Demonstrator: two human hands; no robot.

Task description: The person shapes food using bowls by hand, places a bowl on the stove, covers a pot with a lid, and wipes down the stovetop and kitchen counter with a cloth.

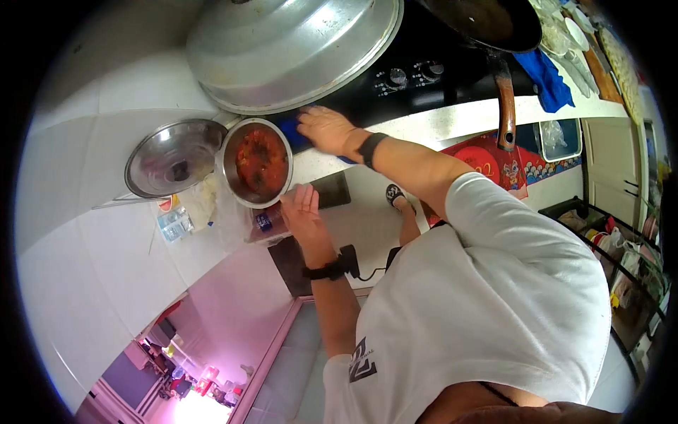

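Note:
My right hand [326, 130] presses on a dark blue cloth [288, 131] at the stove's front edge, its fingers bent over the cloth. Cloth shows on both sides of the hand. My left hand [304, 206] is slightly blurred, fingers apart, beside the lower right rim of a metal bowl [229, 164]. Whether it touches the rim I cannot tell. Inside the bowl is a red, chunky food [261, 161] with dark bits.
A large domed metal lid [282, 53] covers the stove's left part. A glass lid [173, 159] leans left of the bowl, near packets [175, 223]. At the right are a wok [487, 21] with a wooden handle and a bright blue cloth [549, 79].

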